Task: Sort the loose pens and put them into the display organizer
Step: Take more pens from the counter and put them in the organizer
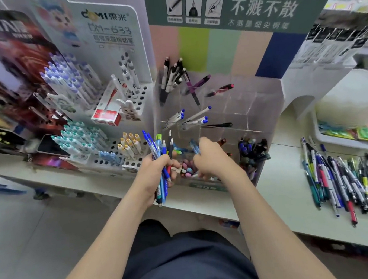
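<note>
White counter (277, 175) shelving runs across your view, crowded with stationery displays. At its front edge stands the display organizer (253, 102), a clear box split into tiered compartments. Its back rows hold a few black, purple and blue-capped pens, and the front right cell is packed with dark ones.

Your left hand (157, 170) is raised just left of the organizer with the wrist bent back. Its fingers are wrapped tight round a bundle of pens (161, 154), mostly blue, which fan upward and poke out below the palm.

Your right hand (211, 157) reaches over the organizer's front middle cell, knuckles up and fingers curled downward. It seems to grip a blue pen (194, 148) whose end sticks up past the knuckles. The fingertips are hidden inside the cell. Both forearms stretch forward from your lap, almost parallel.

Well to the right, the loose pens (349, 182) lie spread in a heap on the counter. Behind them sits a white tray (334, 141). Left of the organizer, a white perforated stand (135, 103) holds rows of capped pens, and a phone (50, 146) lies beside it. Above the organizer rises 1 green header card (245, 7).
</note>
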`<state>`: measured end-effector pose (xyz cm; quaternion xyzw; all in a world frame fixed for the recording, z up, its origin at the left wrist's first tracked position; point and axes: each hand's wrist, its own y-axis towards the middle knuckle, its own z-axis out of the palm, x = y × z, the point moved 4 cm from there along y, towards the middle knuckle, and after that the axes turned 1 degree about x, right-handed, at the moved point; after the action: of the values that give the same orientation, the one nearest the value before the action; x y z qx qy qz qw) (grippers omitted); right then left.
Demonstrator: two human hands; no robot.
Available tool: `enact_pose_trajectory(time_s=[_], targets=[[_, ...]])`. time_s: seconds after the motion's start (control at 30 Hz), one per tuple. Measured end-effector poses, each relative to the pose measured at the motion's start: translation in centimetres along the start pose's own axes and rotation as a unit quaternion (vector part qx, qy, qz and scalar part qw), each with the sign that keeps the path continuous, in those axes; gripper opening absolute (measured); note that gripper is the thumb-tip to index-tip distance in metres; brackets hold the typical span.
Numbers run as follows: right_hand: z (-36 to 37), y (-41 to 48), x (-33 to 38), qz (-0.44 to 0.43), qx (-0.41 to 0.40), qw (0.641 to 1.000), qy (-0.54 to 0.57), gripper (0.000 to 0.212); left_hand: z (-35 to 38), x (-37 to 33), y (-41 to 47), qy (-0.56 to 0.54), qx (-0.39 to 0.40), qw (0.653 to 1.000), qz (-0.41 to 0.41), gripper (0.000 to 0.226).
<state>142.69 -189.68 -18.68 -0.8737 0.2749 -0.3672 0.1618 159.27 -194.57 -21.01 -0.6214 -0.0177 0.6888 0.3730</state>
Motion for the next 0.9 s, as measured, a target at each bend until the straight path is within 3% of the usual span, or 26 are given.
enact_pose_trajectory(time_s=[0.03, 0.17, 0.23, 0.37, 0.53, 0.57, 0.67, 0.73, 0.83, 0.9], targets=[[-0.3, 0.3, 0.4, 0.006, 0.005, 1.0, -0.008, 0.006, -0.1, -0.1, 0.0, 0.001, 0.012, 1.0, -0.004, 0.011], [-1.9, 1.2, 1.3, 0.046, -0.024, 0.999, -0.002, 0.025, -0.6, -1.2, 0.3, -0.001, 0.042, 0.999, -0.026, 0.033], [-2.1, 1.5, 1.3, 0.052, -0.053, 0.997, 0.035, 0.021, -0.9, -1.6, 0.5, -0.012, 0.056, 0.998, -0.037, 0.042], [-1.1, 0.8, 1.0, 0.024, -0.086, 0.993, 0.074, 0.054, -1.5, -2.2, 0.8, -0.012, 0.088, 0.995, -0.051, 0.051], [0.8, -0.3, 1.2, -0.021, -0.158, 0.983, 0.089, 0.07, -1.9, -3.1, 1.3, 0.013, 0.121, 0.991, -0.061, 0.054], [1.2, -0.4, 1.1, -0.023, -0.184, 0.98, 0.075, 0.067, -2.0, -3.2, 1.4, 0.018, 0.128, 0.99, -0.062, 0.053], [1.2, -1.1, 1.3, -0.08, -0.308, 0.948, 0.031, 0.029, -1.8, -3.7, 1.9, 0.045, 0.158, 0.984, -0.064, 0.052], [0.4, -2.2, 2.1, -0.133, -0.376, 0.914, 0.073, 0.017, -1.5, -4.1, 2.0, 0.07, 0.176, 0.979, -0.069, 0.052], [-0.2, -3.1, 3.8, -0.175, -0.338, 0.912, 0.155, 0.024, -0.9, -4.8, 1.8, 0.106, 0.216, 0.967, -0.085, 0.031], [0.4, -3.0, 4.3, -0.146, -0.299, 0.936, 0.116, 0.026, -0.6, -5.1, 1.7, 0.133, 0.25, 0.954, -0.095, 0.01]])
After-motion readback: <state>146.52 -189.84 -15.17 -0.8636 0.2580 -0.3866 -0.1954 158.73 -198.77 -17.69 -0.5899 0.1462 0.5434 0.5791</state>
